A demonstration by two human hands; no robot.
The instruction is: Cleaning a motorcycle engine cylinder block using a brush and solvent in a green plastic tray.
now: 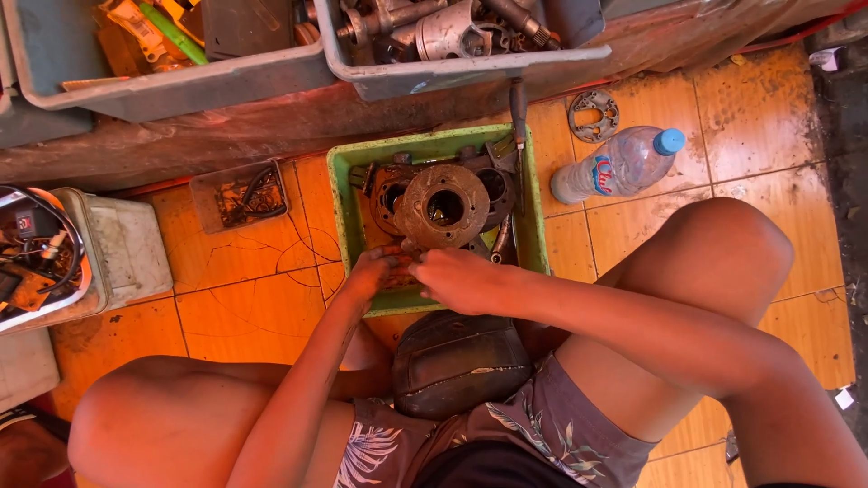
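Both mitts in green tray [342,194] on floor, near edge. My left hand [369,271] and right hand [457,276] curled on small part under round metal disc [444,206], can't tell exact grip. Clear water bottle [619,164], blue cap, red-blue label, lying right of tray.

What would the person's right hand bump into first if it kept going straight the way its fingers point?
Probably the left hand: the right hand points left along the green tray's near edge, fingertips almost meeting it. Depth is hard to judge.
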